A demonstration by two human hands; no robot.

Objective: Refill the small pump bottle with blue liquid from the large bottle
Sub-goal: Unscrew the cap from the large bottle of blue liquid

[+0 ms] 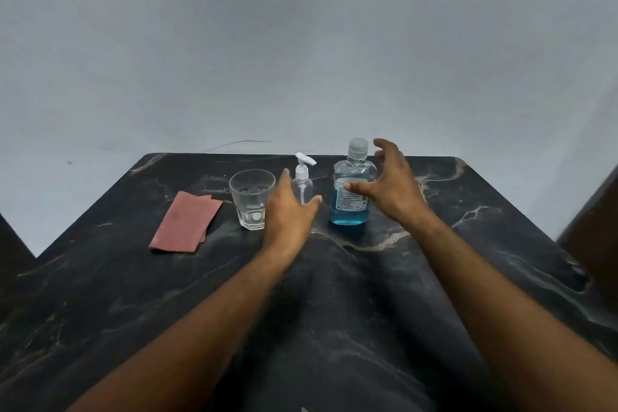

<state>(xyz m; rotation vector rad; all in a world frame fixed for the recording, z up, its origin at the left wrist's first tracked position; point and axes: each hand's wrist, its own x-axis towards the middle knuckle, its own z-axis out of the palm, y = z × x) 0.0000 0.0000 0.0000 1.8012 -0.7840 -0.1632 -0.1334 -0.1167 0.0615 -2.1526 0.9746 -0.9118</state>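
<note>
A small clear pump bottle [302, 182] with a white pump head stands upright near the table's far edge and looks empty. To its right stands the large clear bottle [353, 192], capped, with blue liquid in its lower part and a label on its front. My left hand [289, 210] is open just in front of the pump bottle, fingers spread on either side of its base, holding nothing. My right hand [389, 182] is open beside the large bottle's right side, thumb in front of the label, fingers curved near the cap.
A clear drinking glass [252, 197] stands left of the pump bottle, close to my left hand. A folded pink cloth [185, 222] lies further left. The dark marble table [334, 294] ends at a grey wall behind the bottles.
</note>
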